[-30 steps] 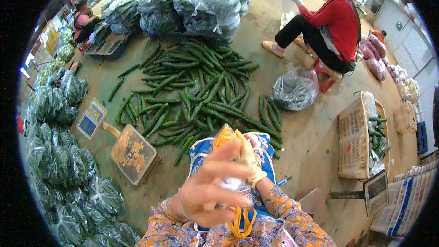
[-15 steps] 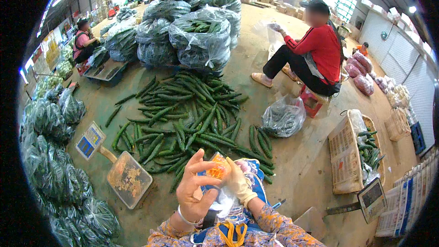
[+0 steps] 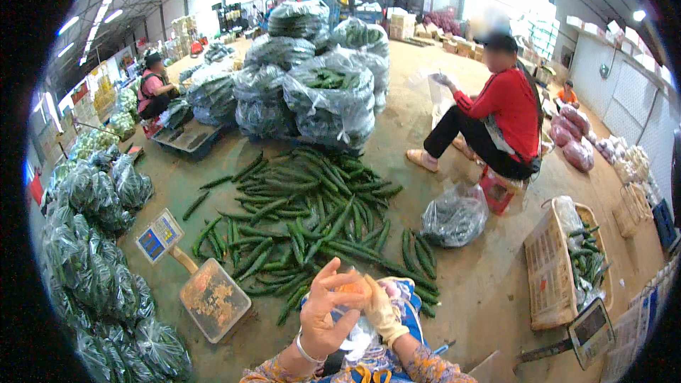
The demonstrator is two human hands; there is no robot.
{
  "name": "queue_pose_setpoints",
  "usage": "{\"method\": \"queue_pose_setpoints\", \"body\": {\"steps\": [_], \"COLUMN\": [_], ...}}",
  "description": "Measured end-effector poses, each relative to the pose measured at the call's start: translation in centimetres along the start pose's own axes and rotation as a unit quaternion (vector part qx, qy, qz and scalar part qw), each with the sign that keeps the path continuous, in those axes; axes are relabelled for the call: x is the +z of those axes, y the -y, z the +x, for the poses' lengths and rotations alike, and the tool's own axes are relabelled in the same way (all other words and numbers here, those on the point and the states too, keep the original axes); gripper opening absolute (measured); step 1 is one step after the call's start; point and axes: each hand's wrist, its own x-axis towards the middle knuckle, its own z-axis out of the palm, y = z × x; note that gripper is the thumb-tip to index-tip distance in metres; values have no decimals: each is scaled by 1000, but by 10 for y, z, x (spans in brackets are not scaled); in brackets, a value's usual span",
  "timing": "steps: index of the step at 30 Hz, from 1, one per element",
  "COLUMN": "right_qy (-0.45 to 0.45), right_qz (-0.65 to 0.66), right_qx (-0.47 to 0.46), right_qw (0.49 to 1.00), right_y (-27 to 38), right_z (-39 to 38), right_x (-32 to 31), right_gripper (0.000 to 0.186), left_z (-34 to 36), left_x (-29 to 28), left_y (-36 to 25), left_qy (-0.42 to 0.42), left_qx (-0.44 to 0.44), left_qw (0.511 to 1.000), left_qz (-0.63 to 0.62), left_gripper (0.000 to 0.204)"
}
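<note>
My bare left hand (image 3: 323, 323), with a bracelet on its wrist, has its fingers bent and apart beside a small orange packet (image 3: 350, 285), partly over it. My right hand (image 3: 383, 315), in a cream glove, is closed on that packet. Both are above the blue patterned cloth (image 3: 408, 301) on my lap, where some white material lies. Just beyond spreads a loose pile of dark green cucumbers (image 3: 319, 206). A platform scale (image 3: 214, 298) with a display stands left of my hands.
Bagged vegetables line the left (image 3: 99, 255) and are stacked ahead (image 3: 326, 99). A co-worker in red (image 3: 504, 113) sits at right, near a filled bag (image 3: 454, 220), a crate of cucumbers (image 3: 546, 276) and another scale (image 3: 590, 333). Other people (image 3: 152, 92) sit farther back.
The view has tilted upward, showing more of the hall. My left hand's fingers have risen beside the orange packet. My right hand keeps hold of it. The co-worker in red has shifted their hands slightly.
</note>
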Motion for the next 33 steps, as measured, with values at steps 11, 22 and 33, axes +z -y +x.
{"method": "queue_pose_setpoints", "body": {"steps": [11,22,33], "right_qy": [11,4,29], "right_qz": [-9,35,-9], "right_qx": [-10,-12,20], "right_qw": [1000,999,999], "right_y": [26,7,17], "right_z": [3,2,-6], "right_x": [-1,10,-1], "right_gripper": [47,50,50], "left_z": [165,-25,-22], "left_x": [0,-25,-16], "left_y": [-26,61,83], "left_qy": [8,-2,20], "left_qx": [203,13,-22], "left_qw": [963,943,934], "left_qz": [176,332,355], "left_gripper": [66,18,9]}}
